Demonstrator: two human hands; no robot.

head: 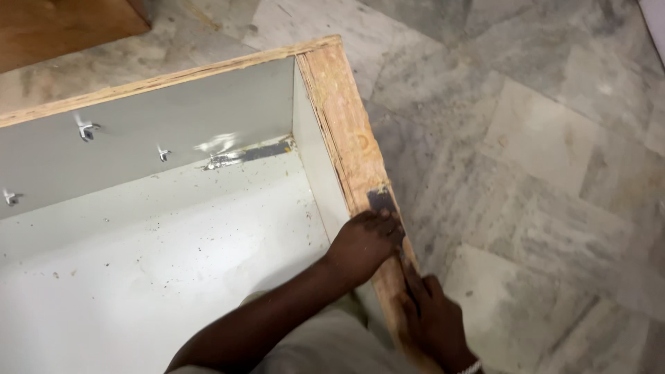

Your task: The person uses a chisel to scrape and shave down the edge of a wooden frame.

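A box-like cabinet lies open side up on the floor, with raw wooden edges [344, 118] and a white inside [173, 263]. A flat scraper with a dark metal blade [380, 200] rests on the right-hand wooden edge. My left hand [365, 240] reaches across, its curled fingers pressing down on the back of the blade. My right hand [434, 321] sits just behind it, closed around the scraper's handle, which is hidden in the fist. A light bracelet [472, 367] shows at the right wrist.
Small metal shelf pegs [85, 129] stick out of the cabinet's grey back wall [208, 104]. Dust and specks lie on the white bottom panel. Grey marble floor tiles [554, 152] spread to the right. A brown wooden board [62, 28] lies at the top left.
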